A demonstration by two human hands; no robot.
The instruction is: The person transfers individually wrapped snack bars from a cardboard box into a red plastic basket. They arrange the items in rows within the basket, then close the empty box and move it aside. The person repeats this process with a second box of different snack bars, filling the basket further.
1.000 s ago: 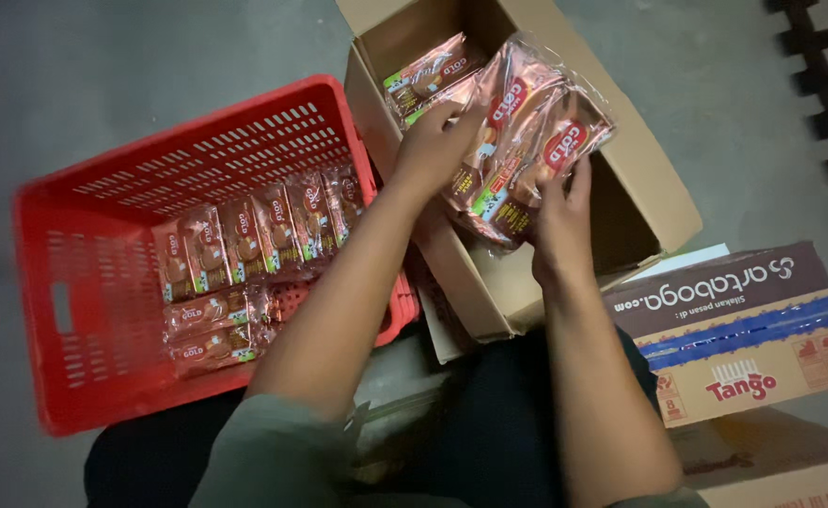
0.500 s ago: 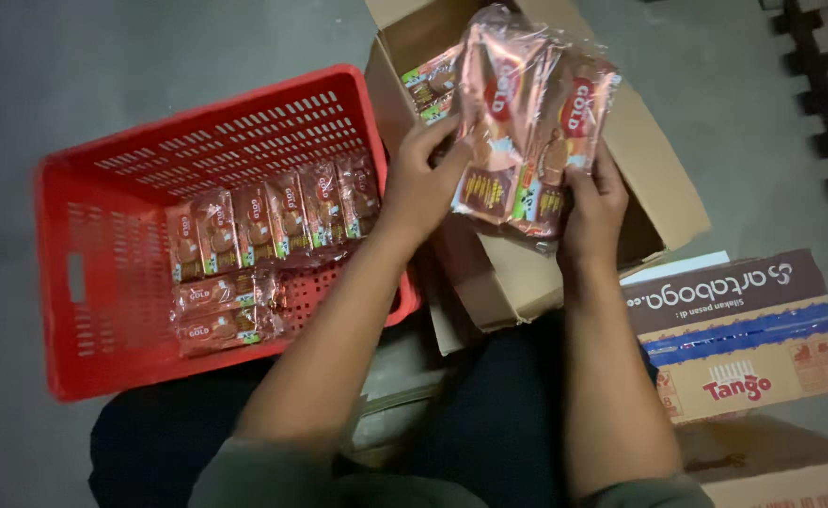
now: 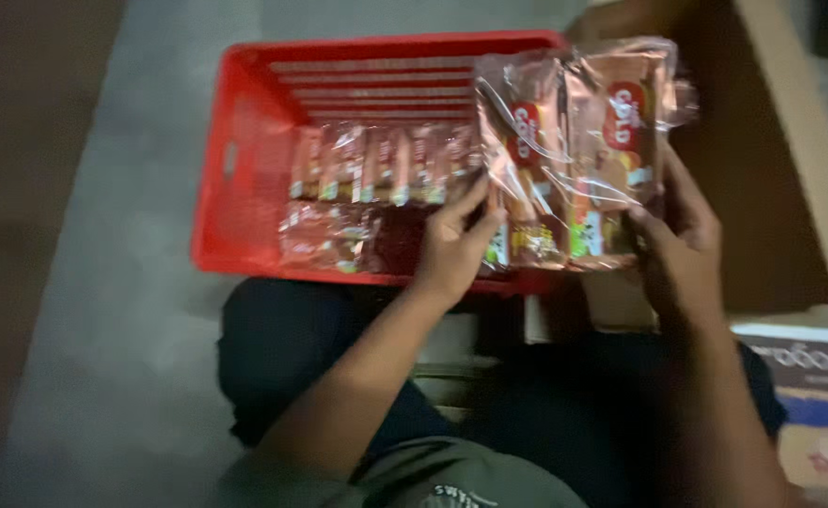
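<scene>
Lowest in the frame are the person's dark-clad knees, and just above them both hands grip one bundle of snack packs [image 3: 578, 160], a clear-wrapped clump of shiny brown packets sitting centre-right to upper right. The left hand [image 3: 453, 246] is closed on the bundle's lower left corner, fingers curled up the side. The right hand [image 3: 682, 235] clamps the lower right edge, thumb on the front.

Risky bit: both grips are low, so the top of the bundle is unsupported. That slippery wrap could slide through the fingers, or the clump could flop forward and spill.

Behind it, the red crate [image 3: 244, 169] fills the upper middle, with packets [image 3: 376, 165] already lined up inside. A clumsy drop would knock that row over. The frame's blurry, so it's probably loose packs in the front row too. The cardboard box [image 3: 790, 169] sits far right.
</scene>
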